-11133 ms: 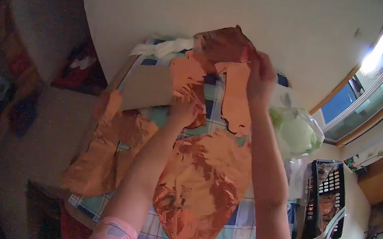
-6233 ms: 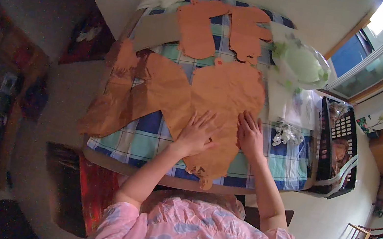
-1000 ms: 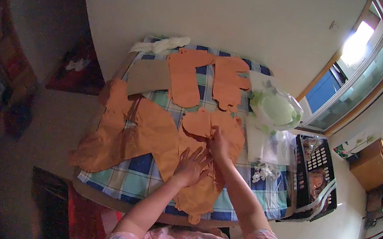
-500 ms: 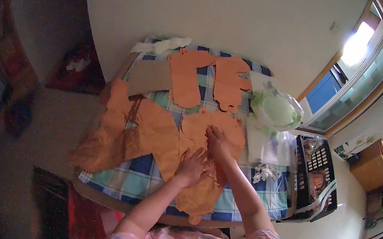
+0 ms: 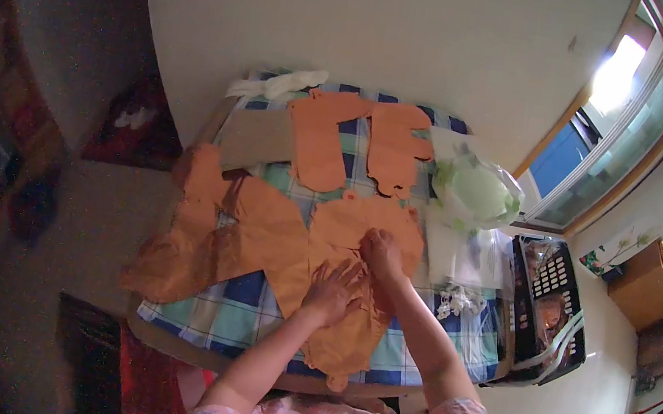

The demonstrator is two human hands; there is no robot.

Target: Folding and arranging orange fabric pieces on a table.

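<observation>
Beneath both my hands is a large orange, bear-like cut-out of thin, creased sheet; I cannot tell whether it is paper or film. My left hand rests flat on its middle, fingers spread. Just up and to the right, my right hand is closed, its fingertips curled down against the same sheet beside a crease or slit. What they pinch, if anything, is hidden. More orange cut-outs lie around: a wide, partly brown-shaded one at left, a leg-shaped one and a notched one beyond.
A blue-checked cloth covers the table. A grey-brown board and rolled white material lie at far left. On the right are a clear bag with something green, small white pieces and a black basket.
My right hand has drawn slightly down and right, its fingers going from stretched to curled. My left hand stays nearly in place on the sheet.
</observation>
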